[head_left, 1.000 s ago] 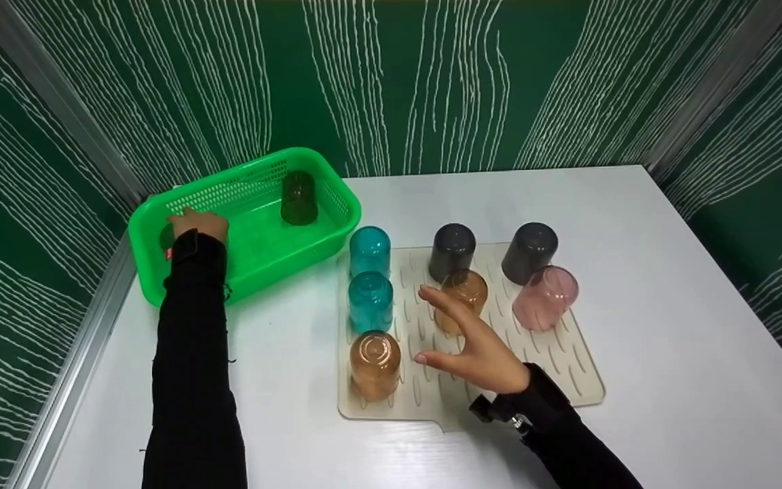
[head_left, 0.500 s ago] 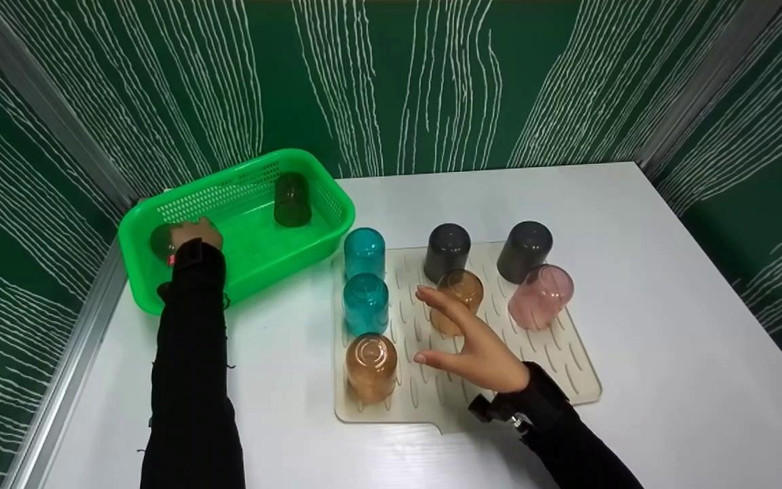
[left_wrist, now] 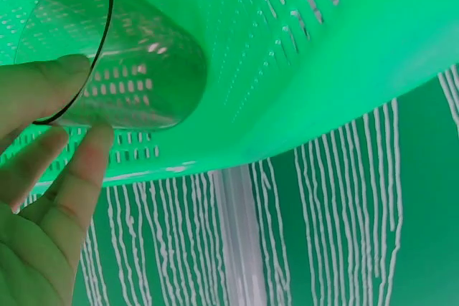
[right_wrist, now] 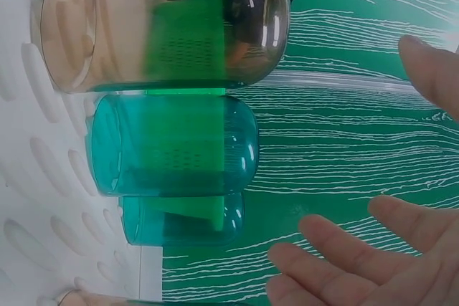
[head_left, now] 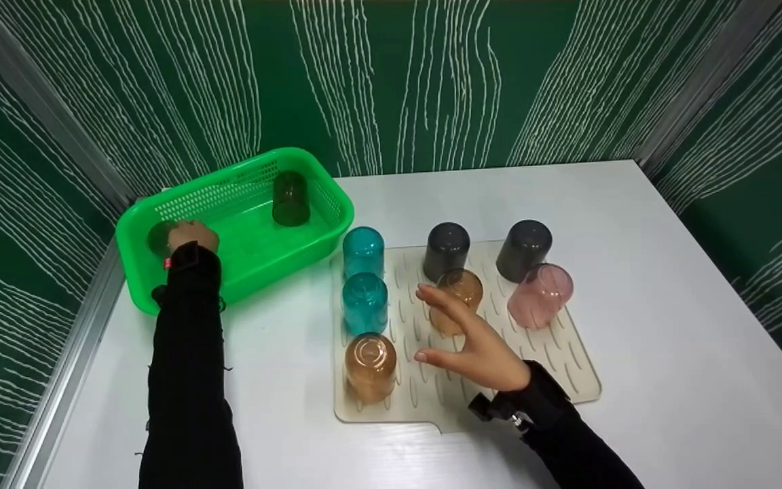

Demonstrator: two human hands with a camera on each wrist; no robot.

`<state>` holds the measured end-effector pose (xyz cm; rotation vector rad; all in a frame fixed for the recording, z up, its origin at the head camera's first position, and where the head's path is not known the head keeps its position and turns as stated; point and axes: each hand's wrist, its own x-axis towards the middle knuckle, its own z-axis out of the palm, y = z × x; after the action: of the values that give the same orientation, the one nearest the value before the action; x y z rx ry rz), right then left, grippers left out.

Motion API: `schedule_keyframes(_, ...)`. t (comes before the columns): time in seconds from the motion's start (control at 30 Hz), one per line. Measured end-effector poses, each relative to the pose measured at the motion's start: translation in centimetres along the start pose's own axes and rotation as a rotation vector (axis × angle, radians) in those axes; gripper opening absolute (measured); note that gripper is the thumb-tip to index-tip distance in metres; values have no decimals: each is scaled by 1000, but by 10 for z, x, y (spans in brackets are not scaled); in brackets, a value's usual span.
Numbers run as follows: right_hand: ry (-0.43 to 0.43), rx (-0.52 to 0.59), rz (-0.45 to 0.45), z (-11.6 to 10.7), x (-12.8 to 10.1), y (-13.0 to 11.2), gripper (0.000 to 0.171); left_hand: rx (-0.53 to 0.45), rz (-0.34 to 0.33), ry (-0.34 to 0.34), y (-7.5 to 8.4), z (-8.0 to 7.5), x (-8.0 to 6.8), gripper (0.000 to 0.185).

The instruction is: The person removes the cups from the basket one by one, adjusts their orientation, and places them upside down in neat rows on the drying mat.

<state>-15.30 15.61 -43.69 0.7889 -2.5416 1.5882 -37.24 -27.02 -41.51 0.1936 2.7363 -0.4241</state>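
My left hand [head_left: 193, 236] is inside the green basket [head_left: 296, 259], at its left end. It pinches a see-through tinted cup [left_wrist: 154, 55] by the rim, with the thumb [left_wrist: 50, 84] over the rim and the fingers below. That cup lies on its side, its base toward the basket's end wall. My right hand [head_left: 476, 346] hovers over the beige drying mat [head_left: 408, 406], thumb and fingers spread and holding nothing. Beyond its fingertips an amber cup [head_left: 460, 309] stands upside down. Another amber cup [head_left: 370, 370] stands left of the thumb.
Two teal cups [head_left: 365, 305] line the mat's left side. Two dark grey cups [head_left: 447, 248] stand upside down at its back, and a pink cup [head_left: 539, 297] at the right. A dark brownish cup [head_left: 290, 200] is at the basket's right end. Green patterned walls surround the white table [head_left: 676, 326].
My left hand has drawn slightly toward me inside the basket, and more of the cup at its fingers shows. The head view has shifted slightly. My right hand keeps its pose.
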Motion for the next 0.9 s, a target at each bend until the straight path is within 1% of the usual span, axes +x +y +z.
schedule_keyframes(0.07,0,7,-10,0,0,1,86,2,-9,-9,-1,0,-2,30)
schedule_keyframes(0.13,4,11,-25,1,0,2,86,6,-16,-3,-1,0,-4,30)
schedule_keyframes(0.27,8,16,-50,2,0,3,86,28,-14,43,1,-3,-8,29)
schedule_keyframes(0.37,3,25,-46,2,0,3,86,55,-2,70,4,-6,-13,28)
schedule_keyframes(0.47,-4,32,-31,2,0,3,86,71,12,72,5,-9,-16,29)
schedule_keyframes(0.57,-1,29,-33,2,0,3,86,34,18,91,5,-10,-18,30)
schedule_keyframes(0.67,5,22,-46,2,0,4,85,7,43,136,3,-11,-20,27)
schedule_keyframes(0.77,8,15,-45,2,1,5,85,14,71,186,2,-14,-23,27)
schedule_keyframes(0.83,7,14,-38,2,1,4,85,20,87,207,2,-17,-26,27)
schedule_keyframes(0.9,6,16,-32,2,1,3,85,4,91,216,2,-19,-28,27)
